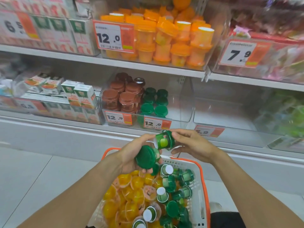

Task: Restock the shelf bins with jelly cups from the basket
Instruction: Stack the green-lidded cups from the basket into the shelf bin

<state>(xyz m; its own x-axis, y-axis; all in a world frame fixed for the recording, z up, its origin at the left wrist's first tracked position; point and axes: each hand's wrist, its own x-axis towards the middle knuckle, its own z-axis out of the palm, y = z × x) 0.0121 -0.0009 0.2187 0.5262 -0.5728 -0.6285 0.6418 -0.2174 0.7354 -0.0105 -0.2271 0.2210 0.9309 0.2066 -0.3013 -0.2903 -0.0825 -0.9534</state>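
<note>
Green jelly cups in the shelf bin (153,102) sit straight ahead, far from both hands, above the basket (202,175). Left hand (131,155) curls around one green cup (146,157), lid facing near. Right hand (190,143) pinches another green cup (164,140), lying sideways, nearer the bin.

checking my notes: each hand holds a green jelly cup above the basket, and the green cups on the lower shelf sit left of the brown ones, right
Not quite. In the head view the green cups on the lower shelf sit right of the brown cups, not left. The rest holds: the left hand and right hand each hold a green jelly cup above the basket.
</note>
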